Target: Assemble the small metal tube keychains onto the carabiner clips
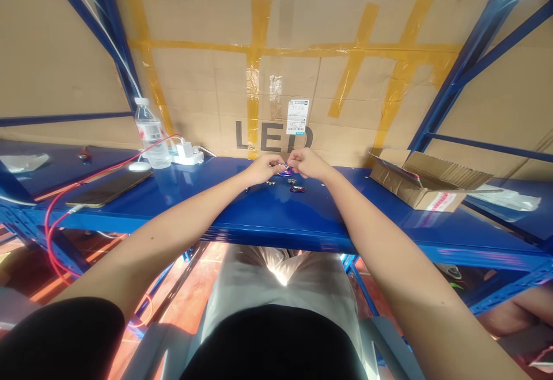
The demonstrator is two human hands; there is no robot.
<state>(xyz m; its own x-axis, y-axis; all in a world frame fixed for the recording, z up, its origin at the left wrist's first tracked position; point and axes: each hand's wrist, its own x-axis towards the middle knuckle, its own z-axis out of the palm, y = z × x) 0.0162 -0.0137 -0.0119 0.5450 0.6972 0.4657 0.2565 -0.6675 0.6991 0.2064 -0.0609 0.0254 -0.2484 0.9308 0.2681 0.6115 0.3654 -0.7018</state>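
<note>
My left hand [265, 168] and my right hand [306, 163] meet over the middle of the blue shelf, near its back. The fingers of both are pinched together around something small and shiny, too small to name. Just under the fingertips sits a cluster of purple metallic pieces [286, 173]. Closer to me lies a purple-red, carabiner-like piece [297, 189]. Small silvery parts [291, 181] rest between it and my hands, and a few more silvery bits [270, 183] are below my left hand.
On the left stand a water bottle [153, 135], a white charger on a power strip [186, 152] and a phone [110, 187] with a red cable. At right is an open cardboard box [425, 181]. A taped cardboard panel [207, 98] closes off the back.
</note>
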